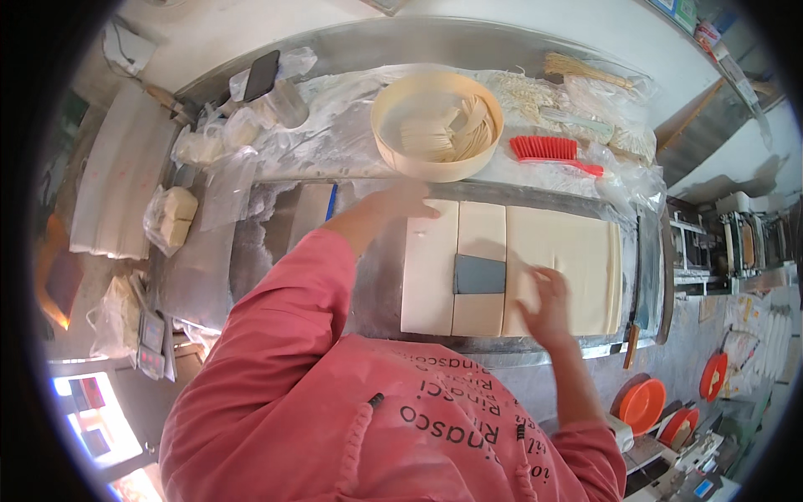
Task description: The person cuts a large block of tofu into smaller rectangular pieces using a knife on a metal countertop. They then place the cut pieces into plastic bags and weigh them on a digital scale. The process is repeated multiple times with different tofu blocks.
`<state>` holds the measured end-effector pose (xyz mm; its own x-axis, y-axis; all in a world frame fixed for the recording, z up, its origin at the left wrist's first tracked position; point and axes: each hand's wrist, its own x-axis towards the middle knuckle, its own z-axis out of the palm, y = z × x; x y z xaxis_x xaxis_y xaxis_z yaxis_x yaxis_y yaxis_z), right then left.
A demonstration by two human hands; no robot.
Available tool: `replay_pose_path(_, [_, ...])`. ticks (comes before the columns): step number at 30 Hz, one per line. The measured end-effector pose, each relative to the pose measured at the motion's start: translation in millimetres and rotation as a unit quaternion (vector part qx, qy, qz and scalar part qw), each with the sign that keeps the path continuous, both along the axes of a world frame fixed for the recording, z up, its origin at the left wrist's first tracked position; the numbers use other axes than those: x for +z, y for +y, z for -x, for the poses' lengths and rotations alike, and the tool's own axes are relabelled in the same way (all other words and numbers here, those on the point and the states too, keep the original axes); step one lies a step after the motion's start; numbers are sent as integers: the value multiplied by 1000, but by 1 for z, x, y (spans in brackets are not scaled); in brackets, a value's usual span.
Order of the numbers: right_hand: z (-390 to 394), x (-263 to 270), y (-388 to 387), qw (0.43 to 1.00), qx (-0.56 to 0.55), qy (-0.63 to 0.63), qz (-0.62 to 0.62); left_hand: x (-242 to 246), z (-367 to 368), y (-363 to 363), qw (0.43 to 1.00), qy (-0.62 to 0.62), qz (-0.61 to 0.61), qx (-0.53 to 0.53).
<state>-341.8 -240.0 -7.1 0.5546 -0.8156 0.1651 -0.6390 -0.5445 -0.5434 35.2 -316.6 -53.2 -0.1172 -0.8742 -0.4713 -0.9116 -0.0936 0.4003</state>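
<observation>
A flat, pale stack of dough sheets lies before me, with a left strip [430,270], a narrow middle strip [480,229] and a wide right block [571,270] side by side. Across the narrow strip rests a flat grey trapezoid plate [480,274], perhaps a dough scraper. My left hand [404,199] is at the far left corner of the stack, blurred, its thumb over the dough; nothing shows in it. Over the left part of the wide block is my right hand [547,304], fingers apart and nothing visible in them.
Behind the dough stands a round wooden box [439,169] holding noodles. To its right lie a red brush [544,149] and a straw whisk [586,69]. A phone [261,75] leans on a metal cup [288,103] at the back left. Bagged dough blocks [177,216] sit left.
</observation>
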Motion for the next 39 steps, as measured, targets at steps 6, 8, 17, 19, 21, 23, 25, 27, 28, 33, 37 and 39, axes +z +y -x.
replay_pose_path(6, [-82, 6, 2, 961, -21, 273, -42, 0, -7, -20, 996, 75, -35, -22])
replay_pose_path(8, [-84, 4, -2, 949, -68, 288, -112, 8, -3, -24, 994, 80, -68, -31])
replay_pose_path(17, [16, 9, -4, 854, -320, -237, -334, -14, -6, -36, 983, 161, -38, -75])
replay_pose_path(19, [19, 11, 4, 826, -419, -243, -287, -8, -4, -37, 982, 164, -57, -70])
replay_pose_path(21, [2, 6, 33, 796, -495, -263, -230, 1, -2, -39, 981, 154, -99, -63])
replay_pose_path(23, [-30, -5, 75, 757, -562, -281, -178, 10, -4, -37, 977, 145, -149, -48])
replay_pose_path(25, [-78, -28, 151, 674, -498, -395, -376, 23, 1, -38, 972, 145, -179, -53])
replay_pose_path(27, [-132, -29, 188, 430, -447, -594, -512, 20, 2, -38, 967, 156, -195, -45])
replay_pose_path(28, [-139, -50, 192, 385, -436, -610, -538, 11, 3, -38, 966, 164, -195, -35])
replay_pose_path(33, [-183, -45, 156, 302, -542, -584, -523, 15, 2, -34, 975, 163, -148, -9])
replay_pose_path(37, [-185, -55, 151, 296, -514, -606, -529, 45, -1, -30, 977, 129, -172, -11])
replay_pose_path(39, [-189, -49, 150, 335, -513, -599, -516, 39, -1, -31, 976, 140, -167, -27])
